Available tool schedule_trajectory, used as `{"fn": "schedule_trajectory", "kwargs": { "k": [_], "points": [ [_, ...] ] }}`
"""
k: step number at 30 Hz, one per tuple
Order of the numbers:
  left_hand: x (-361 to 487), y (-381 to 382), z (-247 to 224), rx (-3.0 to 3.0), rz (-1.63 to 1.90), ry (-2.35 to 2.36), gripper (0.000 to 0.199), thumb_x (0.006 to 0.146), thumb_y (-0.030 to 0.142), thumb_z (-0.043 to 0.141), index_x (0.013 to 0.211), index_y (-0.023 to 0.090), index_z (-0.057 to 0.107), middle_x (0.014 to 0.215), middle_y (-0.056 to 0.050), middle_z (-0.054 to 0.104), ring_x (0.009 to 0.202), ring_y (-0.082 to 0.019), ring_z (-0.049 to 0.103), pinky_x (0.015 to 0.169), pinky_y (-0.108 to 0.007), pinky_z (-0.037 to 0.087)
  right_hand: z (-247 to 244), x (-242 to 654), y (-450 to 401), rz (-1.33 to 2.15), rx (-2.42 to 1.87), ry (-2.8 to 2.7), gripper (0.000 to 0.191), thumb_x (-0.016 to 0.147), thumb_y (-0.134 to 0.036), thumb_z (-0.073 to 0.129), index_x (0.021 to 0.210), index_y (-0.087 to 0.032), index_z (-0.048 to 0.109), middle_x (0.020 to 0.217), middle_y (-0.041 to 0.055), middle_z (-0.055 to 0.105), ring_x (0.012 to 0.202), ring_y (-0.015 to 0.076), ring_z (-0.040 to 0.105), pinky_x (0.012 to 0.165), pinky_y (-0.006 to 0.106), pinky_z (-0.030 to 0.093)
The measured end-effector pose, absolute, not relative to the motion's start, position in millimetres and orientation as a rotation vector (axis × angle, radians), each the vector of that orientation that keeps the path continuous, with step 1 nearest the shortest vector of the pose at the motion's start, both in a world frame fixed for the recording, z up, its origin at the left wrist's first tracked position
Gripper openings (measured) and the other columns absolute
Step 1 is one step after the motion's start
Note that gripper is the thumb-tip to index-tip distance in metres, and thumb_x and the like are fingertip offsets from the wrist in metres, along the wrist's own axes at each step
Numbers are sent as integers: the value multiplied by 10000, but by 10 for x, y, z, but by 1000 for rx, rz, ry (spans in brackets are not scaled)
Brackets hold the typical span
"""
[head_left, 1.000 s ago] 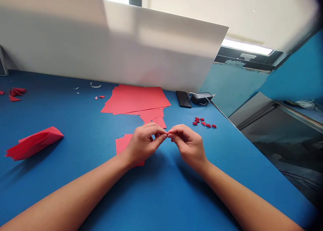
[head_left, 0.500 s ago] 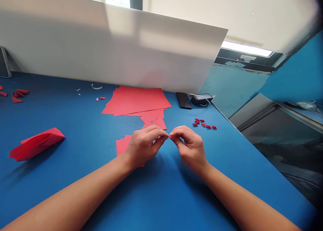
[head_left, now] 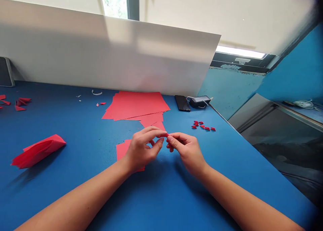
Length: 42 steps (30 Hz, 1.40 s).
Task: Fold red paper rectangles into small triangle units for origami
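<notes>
A small folded piece of red paper (head_left: pixel 164 135) is between my two hands, above the blue table. My right hand (head_left: pixel 187 150) pinches its right end between thumb and fingers. My left hand (head_left: pixel 143 145) has its fingers stretched over the piece, fingertips touching it, while the thumb stands apart below. Most of the piece is covered by fingers. Under and behind my left wrist lies a stack of small red paper sheets (head_left: pixel 122 149), partly hidden. Right of my hands, several small folded red triangles (head_left: pixel 202 126) lie in a loose group.
Large red paper sheets (head_left: pixel 141 105) lie at the back against a white board (head_left: pixel 161 56). A black phone (head_left: pixel 182 103) and a dark device with a white cable (head_left: pixel 199 102) stand beside them. At left are a bundle of folded red paper (head_left: pixel 39 151) and red scraps (head_left: pixel 22 104).
My left thumb has come away from the red piece and my left fingers now stretch over it. My right fingers have shifted their pinch. The view has tilted up slightly.
</notes>
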<state>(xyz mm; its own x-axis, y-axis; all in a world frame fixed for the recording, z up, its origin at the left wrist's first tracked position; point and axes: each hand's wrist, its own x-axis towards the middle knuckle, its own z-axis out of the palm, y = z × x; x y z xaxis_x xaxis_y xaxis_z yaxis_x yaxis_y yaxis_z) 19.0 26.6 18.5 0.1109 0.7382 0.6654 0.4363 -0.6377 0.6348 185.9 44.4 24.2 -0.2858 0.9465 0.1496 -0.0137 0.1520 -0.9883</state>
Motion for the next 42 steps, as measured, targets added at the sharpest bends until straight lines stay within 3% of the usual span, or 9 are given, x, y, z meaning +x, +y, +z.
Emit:
{"fn": "schedule_trajectory", "kwargs": {
  "k": [3,9,18,24,34,42],
  "points": [
    [219,248,196,1801,1411,1160,204,816,197,622,1009,164,678,932,-77,695,823,-170,654,605,-250,554,221,1862,465,1288,-954,-1476,185,795,-346,669,802,-168,719,638,14,624,586,133,527,587,277,450],
    [250,288,135,1428,1381,1190,229,773,298,687,939,141,706,828,-57,707,587,-124,613,519,-252,532,206,1853,459,1276,-981,-1518,202,805,-345,649,803,-153,711,650,22,629,596,136,532,593,280,453],
    [287,299,160,1177,1411,1116,133,718,225,729,798,133,675,716,-27,684,621,-114,598,554,-219,483,165,1859,435,1151,-1004,-1624,205,828,-345,625,851,-152,687,667,29,645,584,138,563,575,271,469],
    [270,306,139,1069,1318,1011,294,699,236,764,951,127,660,739,-40,704,644,-145,642,588,-259,510,180,1849,452,1188,-1015,-1593,228,824,-369,639,821,-146,686,654,30,650,578,133,577,560,258,476],
    [261,320,107,932,1254,945,283,722,248,754,949,104,665,811,-78,713,740,-183,681,651,-285,537,140,1817,459,1357,-1010,-1403,276,809,-408,648,778,-134,645,618,17,627,542,123,562,546,262,477],
    [309,292,162,1061,1262,1073,288,727,277,737,952,106,682,804,-62,698,710,-144,637,670,-260,520,145,1820,440,1118,-1113,-1582,289,849,-416,597,721,-158,581,549,-22,559,490,100,500,492,226,405]
  ]
}}
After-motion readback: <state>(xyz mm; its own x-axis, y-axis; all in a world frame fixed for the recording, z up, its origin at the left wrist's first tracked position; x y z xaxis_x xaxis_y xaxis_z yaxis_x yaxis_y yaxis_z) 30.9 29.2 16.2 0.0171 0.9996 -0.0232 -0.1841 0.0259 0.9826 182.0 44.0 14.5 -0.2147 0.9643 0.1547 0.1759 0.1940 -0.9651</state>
